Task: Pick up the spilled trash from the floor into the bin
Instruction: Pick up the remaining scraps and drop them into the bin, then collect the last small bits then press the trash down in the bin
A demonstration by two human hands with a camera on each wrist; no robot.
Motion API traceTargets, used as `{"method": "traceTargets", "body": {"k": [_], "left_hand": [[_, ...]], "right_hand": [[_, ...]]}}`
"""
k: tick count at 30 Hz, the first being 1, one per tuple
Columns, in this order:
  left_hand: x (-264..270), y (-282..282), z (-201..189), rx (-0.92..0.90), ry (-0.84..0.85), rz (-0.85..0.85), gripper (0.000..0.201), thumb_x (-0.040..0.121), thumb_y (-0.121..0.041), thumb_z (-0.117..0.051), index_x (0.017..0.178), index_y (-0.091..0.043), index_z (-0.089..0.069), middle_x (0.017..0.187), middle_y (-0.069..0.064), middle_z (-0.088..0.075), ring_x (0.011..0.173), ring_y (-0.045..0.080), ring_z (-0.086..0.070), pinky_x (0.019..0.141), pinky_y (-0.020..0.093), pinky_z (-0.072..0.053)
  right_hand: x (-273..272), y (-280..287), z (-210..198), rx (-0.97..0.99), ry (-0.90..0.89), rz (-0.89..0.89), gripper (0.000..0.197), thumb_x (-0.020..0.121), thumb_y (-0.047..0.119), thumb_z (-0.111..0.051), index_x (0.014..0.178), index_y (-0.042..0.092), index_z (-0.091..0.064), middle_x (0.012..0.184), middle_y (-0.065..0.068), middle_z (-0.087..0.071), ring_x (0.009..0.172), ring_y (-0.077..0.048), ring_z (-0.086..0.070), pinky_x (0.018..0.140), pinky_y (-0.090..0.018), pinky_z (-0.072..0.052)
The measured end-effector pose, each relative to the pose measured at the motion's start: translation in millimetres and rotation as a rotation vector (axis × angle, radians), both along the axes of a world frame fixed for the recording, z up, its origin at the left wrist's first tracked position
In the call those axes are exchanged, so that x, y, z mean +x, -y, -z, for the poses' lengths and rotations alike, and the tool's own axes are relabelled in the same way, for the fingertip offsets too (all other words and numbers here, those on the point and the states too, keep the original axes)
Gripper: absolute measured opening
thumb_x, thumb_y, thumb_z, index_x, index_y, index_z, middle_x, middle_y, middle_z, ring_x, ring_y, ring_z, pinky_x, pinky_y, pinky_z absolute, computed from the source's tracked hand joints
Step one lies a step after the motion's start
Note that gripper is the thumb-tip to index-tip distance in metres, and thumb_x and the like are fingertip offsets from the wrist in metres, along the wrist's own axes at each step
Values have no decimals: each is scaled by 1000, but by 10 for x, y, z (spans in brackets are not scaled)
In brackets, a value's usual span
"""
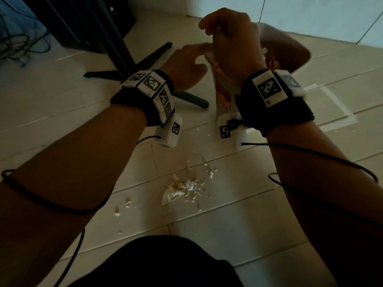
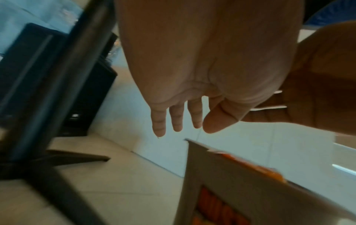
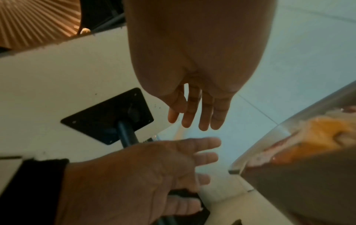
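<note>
Spilled trash (image 1: pixel 180 189), a crumpled white tissue with crumbs around it, lies on the tiled floor between my forearms. The brown round bin (image 1: pixel 290 48) stands at the back right; its rim (image 3: pixel 289 121) and orange and pink waste inside show in the right wrist view. My right hand (image 1: pixel 228 38) hovers beside the bin, its fingers (image 3: pixel 196 114) straight and empty. My left hand (image 1: pixel 186 59) is just left of it, fingers (image 2: pixel 179 121) spread and holding nothing. A piece of cardboard with orange print (image 1: pixel 222 94) stands tilted between my wrists; what holds it is hidden.
A black table pole (image 1: pixel 122 48) with spreading floor legs (image 1: pixel 192 98) stands left of my hands. Behind it are a black box (image 1: pixel 83 21) and loose cables (image 1: pixel 12 44). Small white crumbs (image 1: pixel 124 204) dot the tiles. White tape (image 1: pixel 335 104) marks the floor at right.
</note>
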State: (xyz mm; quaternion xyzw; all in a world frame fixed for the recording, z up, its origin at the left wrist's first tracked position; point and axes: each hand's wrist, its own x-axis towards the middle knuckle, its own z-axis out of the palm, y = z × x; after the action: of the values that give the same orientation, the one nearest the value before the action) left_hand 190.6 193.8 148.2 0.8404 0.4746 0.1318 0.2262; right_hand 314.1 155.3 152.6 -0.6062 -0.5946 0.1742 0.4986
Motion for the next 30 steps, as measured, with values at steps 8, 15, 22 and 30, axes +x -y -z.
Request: {"method": "traceTargets", "body": {"k": [8,15,22,30], "left_hand": [[-1475,231,1138,-240,-81,-370,39,97,-11,-45,133,-8,-56,139,13,-54,129,31,-49,103,30,-37],[-2686,834,2100,-417,-280,-658,51,96,-12,-44,147,-17,-41,156,10,-33,142,28,-32,117,34,-25],[-2612,1165,2646,-458,-384,-641,59,104,-24,-35,156,-12,-10,164,11,2,150,29,-2,121,41,-13],[-1864,1671,2834,-232,-175,-310,53,95,-27,-36,144,-9,-43,157,14,-28,147,31,-19,120,44,-22]], "right_hand": [[-452,59,833,-274,119,-184,36,94,6,-40,114,16,-68,119,-8,-66,104,-22,-62,90,-31,-50],[-580,485,2162,-713,237,-85,39,100,26,-42,138,21,-51,149,-10,-39,136,-30,-41,113,-41,-33],[-835,1180,2566,-962,454,-141,56,104,36,-30,155,21,-13,166,-4,2,153,-29,4,121,-56,1],[-1230,1559,2926,-757,606,-297,46,99,23,-25,142,18,-41,164,-12,-16,152,-33,-3,121,-58,-7]]}}
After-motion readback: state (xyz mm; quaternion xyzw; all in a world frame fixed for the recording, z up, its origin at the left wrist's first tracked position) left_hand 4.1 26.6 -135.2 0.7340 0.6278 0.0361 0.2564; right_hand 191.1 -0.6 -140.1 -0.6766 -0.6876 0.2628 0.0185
